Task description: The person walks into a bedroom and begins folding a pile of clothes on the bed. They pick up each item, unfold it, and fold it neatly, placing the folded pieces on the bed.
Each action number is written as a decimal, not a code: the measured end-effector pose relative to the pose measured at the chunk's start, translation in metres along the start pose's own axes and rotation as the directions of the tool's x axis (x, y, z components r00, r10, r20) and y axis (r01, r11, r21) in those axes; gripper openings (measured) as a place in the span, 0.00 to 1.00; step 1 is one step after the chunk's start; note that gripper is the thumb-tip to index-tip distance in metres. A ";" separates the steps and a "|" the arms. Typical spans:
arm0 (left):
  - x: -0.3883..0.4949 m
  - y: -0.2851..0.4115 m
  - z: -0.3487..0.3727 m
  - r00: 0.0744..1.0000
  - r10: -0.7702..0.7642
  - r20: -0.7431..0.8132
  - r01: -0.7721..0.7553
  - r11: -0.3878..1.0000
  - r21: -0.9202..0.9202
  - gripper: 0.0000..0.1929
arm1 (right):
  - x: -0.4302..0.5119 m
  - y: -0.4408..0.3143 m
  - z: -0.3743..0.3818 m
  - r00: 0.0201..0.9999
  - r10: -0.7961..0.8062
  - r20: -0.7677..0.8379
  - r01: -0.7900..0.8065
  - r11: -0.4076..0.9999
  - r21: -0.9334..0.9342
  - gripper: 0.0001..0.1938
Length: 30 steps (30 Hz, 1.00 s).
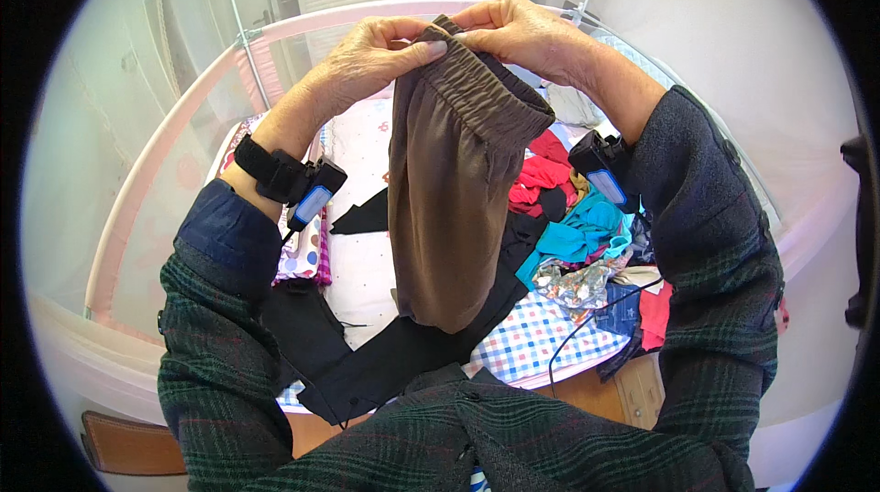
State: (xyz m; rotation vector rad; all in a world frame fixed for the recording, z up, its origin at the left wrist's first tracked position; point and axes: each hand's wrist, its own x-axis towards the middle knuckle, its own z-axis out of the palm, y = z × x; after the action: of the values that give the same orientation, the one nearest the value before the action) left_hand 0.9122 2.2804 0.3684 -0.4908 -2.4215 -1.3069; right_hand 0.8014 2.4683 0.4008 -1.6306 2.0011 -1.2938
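Note:
A brown garment with a gathered elastic waistband [454,196] hangs in front of me, held up at its band. My left hand [392,52] pinches the band between thumb and fingers at its upper left corner. Right beside it, my right hand [515,31] grips the band's far edge, so the opening faces up and to the right. Below the garment, a black garment [412,361] is spread over the bed; the brown cloth covers part of it. Each forearm wears a strapped black device.
A heap of red, teal and patterned clothes [577,230] lies on the bed's right side, over a checked cloth [550,341]. Folded textiles [302,258] lie at left. A pink-edged net frame [165,127] surrounds the bed. Thin cables hang near both arms.

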 end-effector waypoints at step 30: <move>-0.129 -0.052 0.127 0.970 -0.238 0.051 0.230 0.828 -0.511 0.28 | -0.058 0.089 0.152 0.794 0.583 -0.171 -0.154 0.465 0.872 0.15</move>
State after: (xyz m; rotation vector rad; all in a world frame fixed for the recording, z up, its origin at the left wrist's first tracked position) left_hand 0.9848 2.3437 0.2063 -0.3110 -2.1469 -2.0778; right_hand 0.8653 2.4461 0.2278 -0.3886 1.3593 -2.0830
